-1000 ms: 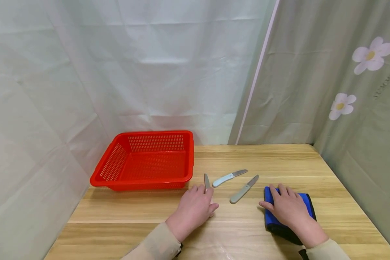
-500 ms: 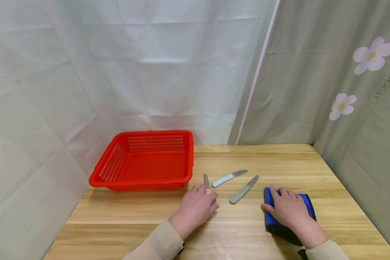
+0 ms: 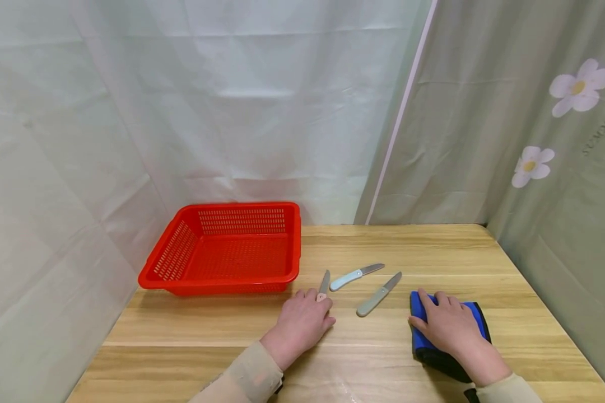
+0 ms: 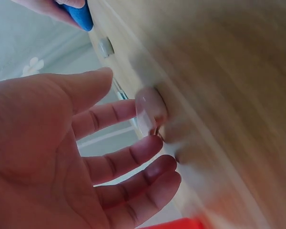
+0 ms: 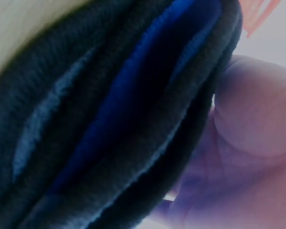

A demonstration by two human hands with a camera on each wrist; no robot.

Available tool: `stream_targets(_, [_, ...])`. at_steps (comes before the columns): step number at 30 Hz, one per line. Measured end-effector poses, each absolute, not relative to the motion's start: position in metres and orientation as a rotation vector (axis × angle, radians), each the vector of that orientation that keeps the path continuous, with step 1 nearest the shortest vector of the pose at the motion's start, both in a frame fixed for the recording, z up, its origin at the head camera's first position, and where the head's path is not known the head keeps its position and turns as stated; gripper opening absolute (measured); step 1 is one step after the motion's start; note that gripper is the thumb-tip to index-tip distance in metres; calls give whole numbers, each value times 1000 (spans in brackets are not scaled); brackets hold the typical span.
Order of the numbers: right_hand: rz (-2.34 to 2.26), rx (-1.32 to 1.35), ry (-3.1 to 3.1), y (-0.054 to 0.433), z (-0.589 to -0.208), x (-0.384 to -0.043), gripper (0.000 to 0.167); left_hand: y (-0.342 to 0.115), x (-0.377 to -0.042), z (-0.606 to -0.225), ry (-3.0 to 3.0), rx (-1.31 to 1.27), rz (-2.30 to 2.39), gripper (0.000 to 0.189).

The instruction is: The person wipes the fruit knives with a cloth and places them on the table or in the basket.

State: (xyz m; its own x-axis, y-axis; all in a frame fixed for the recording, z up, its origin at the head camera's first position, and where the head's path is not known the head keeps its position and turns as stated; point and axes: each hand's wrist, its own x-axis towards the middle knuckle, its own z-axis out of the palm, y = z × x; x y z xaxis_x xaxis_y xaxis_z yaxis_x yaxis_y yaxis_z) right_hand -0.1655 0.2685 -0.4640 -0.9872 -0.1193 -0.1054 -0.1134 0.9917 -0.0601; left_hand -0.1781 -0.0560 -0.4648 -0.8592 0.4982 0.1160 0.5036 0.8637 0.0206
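Observation:
My left hand point(image 3: 298, 326) is over a small knife with a pale pink handle point(image 3: 322, 296), its blade pointing away. In the left wrist view the fingertips touch the side of that pink handle point(image 4: 150, 110), and the thumb stands off from it. My right hand point(image 3: 448, 323) rests with fingers spread on a folded blue cloth with black edging point(image 3: 419, 339). The cloth's layered black and blue folds point(image 5: 133, 114) fill much of the right wrist view. Between the hands lie a light blue-handled knife point(image 3: 348, 279) and a grey-green-handled knife point(image 3: 372, 303).
A red plastic basket point(image 3: 239, 286) with slotted sides stands at the back left of the wooden table point(image 3: 206, 364). Pale curtains point(image 3: 262, 112) hang behind the table and along both sides.
The pink-handled knife has turned, its tip swinging from leaning left to leaning right. My left hand has shifted slightly. The right hand stays on the cloth.

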Motion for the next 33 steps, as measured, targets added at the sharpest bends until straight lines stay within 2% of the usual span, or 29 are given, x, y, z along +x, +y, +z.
stream_targets(5, [-13,-220,3053,270,-465,-166,62,-61,-180,-467,-2906,-759,-129,16])
stream_targets(9, [11,-237,3061,272,-465,-166,58,-64,-180,-468,-2884,-759,-147,7])
stream_targets(12, [15,-254,3057,273,-465,-166,57,-66,-180,-469,-2879,-769,-178,10])
stream_targets(14, [13,-271,3053,274,-465,-166,56,-67,-180,-469,-2872,-769,-195,18])
stream_targets(19, [4,-327,3065,277,-464,-166,55,-69,-181,-469,-2883,-729,-260,53])
stream_targets(24, [-2,-393,3111,279,-465,-167,53,-69,-184,-466,-2937,-682,-303,36])
stream_targets(27, [-35,-428,3136,277,-466,-166,51,-69,-186,-463,-2962,-662,-342,35])
stream_targets(33, [-105,-483,3190,272,-465,-164,49,-70,-186,-467,-2895,-678,-361,18])
